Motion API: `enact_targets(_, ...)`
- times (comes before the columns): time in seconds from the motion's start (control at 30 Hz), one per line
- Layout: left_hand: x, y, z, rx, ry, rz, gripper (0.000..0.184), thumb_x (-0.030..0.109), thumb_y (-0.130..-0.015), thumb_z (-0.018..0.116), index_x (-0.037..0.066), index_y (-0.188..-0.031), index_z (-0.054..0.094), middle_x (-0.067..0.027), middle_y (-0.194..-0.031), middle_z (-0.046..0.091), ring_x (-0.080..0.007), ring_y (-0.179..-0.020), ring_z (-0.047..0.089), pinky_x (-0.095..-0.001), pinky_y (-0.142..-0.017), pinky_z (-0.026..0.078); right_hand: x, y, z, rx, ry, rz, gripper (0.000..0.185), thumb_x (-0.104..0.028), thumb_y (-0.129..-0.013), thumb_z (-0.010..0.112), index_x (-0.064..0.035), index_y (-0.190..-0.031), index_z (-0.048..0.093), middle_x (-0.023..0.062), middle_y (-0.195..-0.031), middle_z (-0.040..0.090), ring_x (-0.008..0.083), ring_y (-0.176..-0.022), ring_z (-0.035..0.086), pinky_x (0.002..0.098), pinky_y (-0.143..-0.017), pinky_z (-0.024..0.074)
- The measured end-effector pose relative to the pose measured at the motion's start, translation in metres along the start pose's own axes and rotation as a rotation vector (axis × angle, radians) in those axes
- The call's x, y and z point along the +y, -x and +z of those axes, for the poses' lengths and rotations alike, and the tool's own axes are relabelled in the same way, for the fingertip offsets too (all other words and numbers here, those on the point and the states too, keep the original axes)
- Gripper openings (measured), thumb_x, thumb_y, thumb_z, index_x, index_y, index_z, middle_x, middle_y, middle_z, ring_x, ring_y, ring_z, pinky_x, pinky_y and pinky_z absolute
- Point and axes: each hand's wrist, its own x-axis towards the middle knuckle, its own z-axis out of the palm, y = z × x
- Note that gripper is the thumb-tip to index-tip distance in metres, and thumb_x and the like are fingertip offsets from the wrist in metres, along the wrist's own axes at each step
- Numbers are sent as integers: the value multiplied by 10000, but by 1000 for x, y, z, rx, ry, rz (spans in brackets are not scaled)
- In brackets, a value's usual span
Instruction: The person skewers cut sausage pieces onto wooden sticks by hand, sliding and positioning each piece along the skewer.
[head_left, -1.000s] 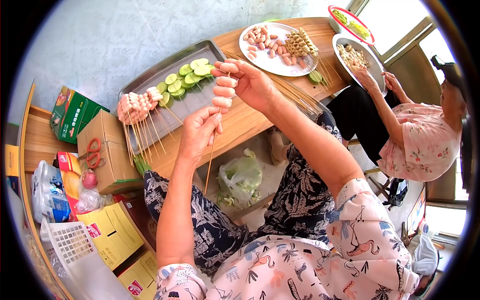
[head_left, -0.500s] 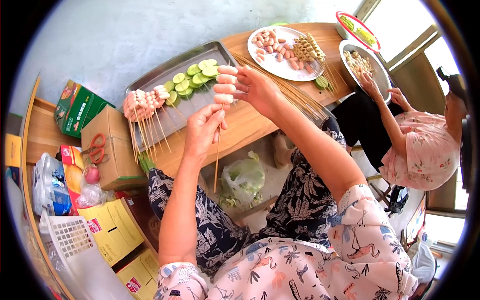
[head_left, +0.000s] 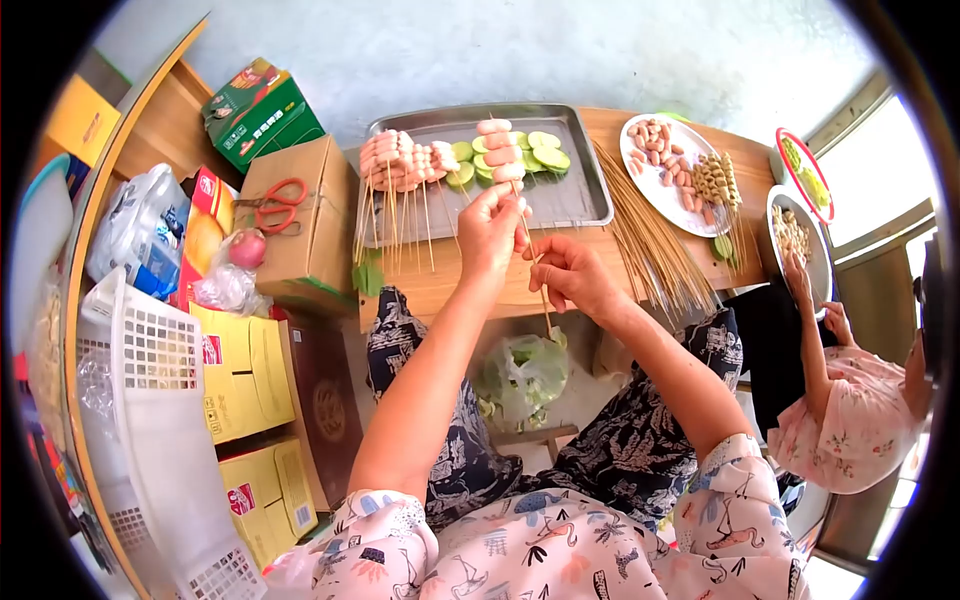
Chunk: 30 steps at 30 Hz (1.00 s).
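My left hand [head_left: 490, 235] pinches a thin wooden skewer just below several small pink sausages [head_left: 501, 155] threaded on its top end. Lower on the same stick [head_left: 544, 295], my right hand [head_left: 575, 275] is closed, its fingers around the shaft. The loaded skewer stands tilted in front of a metal tray [head_left: 592, 200]. On the tray's left, finished sausage skewers [head_left: 400, 160] lie piled with their sticks hanging over the near edge. Green cucumber-like slices [head_left: 545, 150] lie at the tray's middle, partly hidden behind the sausages.
Bare skewers [head_left: 645, 235] lie on the wooden table [head_left: 600, 125], right of the tray. Beyond them is a white plate [head_left: 640, 125] of sausages and skewered food. A co-worker's hands [head_left: 800, 285] are at a bowl [head_left: 822, 260]. At left are a cardboard box [head_left: 300, 190] and red scissors [head_left: 280, 205].
My right hand has left the sausages and moved down to the lower stick. The view has turned, shifting the tray and table right in the picture.
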Motion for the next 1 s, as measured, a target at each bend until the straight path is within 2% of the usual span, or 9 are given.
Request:
enact_targets(0.1,-5,-4,-9,32,32,32,285,73,-859,609,-3,-1133,584,-37,-824,568,-80,-557,531,-232,-448,418,4,-21,1,40,37,-75,194,-32,-867,551,18,-1055,550,60,-712,611,97,-447,508,229,-412,378)
enact_targets(0.17,0,-3,-11,151,37,189,359,77,-850,617,20,-1196,543,-71,-997,564,-92,-717,558,-236,-532,455,-5,-34,5,41,42,-55,171,-20,-851,540,29,-1011,574,65,-709,611,103,-456,524,231,-425,397)
enact_targets(0.2,4,-1,-15,153,23,156,381,79,-852,616,36,-1220,526,-92,-1106,554,-109,-837,549,-249,-632,478,-8,-43,8,43,61,-58,170,-21,-848,535,31,-1004,579,66,-704,610,104,-459,528,230,-429,402)
enact_targets(0.3,11,0,-17,154,170,164,378,77,-855,612,33,-1220,525,-115,-1145,558,-124,-841,554,-255,-678,485,-9,-78,19,36,98,-50,145,-48,-862,524,22,-969,592,69,-691,609,107,-477,541,230,-438,410)
enact_targets(0.33,10,-1,-19,145,149,92,372,68,-856,603,33,-1219,526,-122,-1147,563,-138,-869,557,-264,-723,487,-8,-91,25,50,88,-38,128,-57,-872,523,16,-946,596,71,-688,608,109,-483,542,236,-437,409)
enact_targets(0.43,11,-2,-19,126,79,211,322,53,-858,593,16,-1176,556,-103,-1056,608,-136,-873,566,-272,-784,483,8,-128,40,118,15,-40,152,-127,-908,520,-8,-873,609,65,-672,595,123,-495,542,257,-440,406)
enact_targets(0.57,15,-3,-20,153,75,250,304,41,-856,589,13,-1158,568,-98,-1028,618,-125,-865,571,-271,-783,485,18,-159,49,136,-20,-36,167,-144,-910,519,-9,-876,611,65,-674,597,125,-494,541,257,-444,408)
enact_targets(0.63,15,-4,-23,125,15,329,258,96,-904,584,47,-1157,568,-22,-1019,601,-76,-802,580,-198,-636,462,21,-170,51,144,-29,-44,174,-152,-911,518,-9,-878,612,64,-675,598,126,-494,541,257,-446,409)
enact_targets(1.0,12,0,-19,112,-95,376,234,52,-902,557,17,-1133,564,-26,-1004,603,-69,-782,578,-198,-633,457,29,-184,46,106,-25,-30,218,-200,-917,515,-10,-886,618,63,-681,603,132,-493,539,258,-456,414)
